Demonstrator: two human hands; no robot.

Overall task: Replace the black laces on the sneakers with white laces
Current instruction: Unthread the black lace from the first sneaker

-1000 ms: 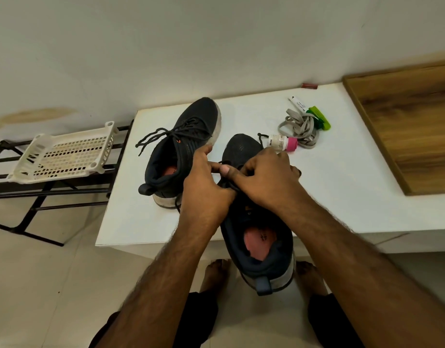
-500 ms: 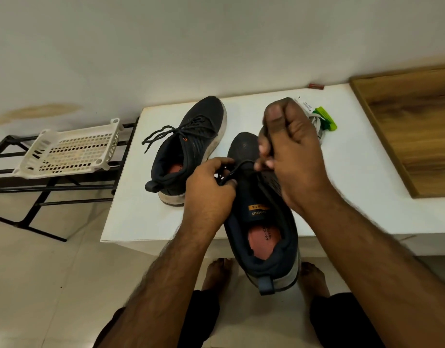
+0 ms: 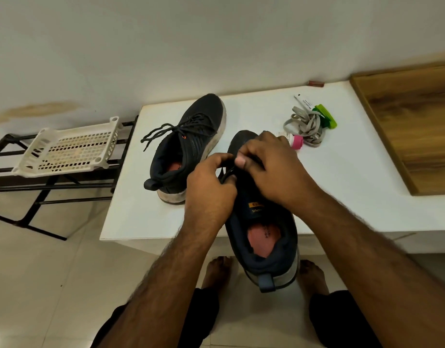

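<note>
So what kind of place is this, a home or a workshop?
Most likely a home, perhaps by an entryway: tiled floor, a black metal rack with a plastic tray on it, a white table by a plain wall, and bare feet.

One view only, worn on the head, looking forward and steeply down onto the white desk (image 3: 341, 192); wide-angle, so the wall behind the desk bows; the near edge of the desk sits just below mid-frame, close in; forearms enter from the bottom, bare feet (image 3: 217, 272) on the floor under that edge.
</note>
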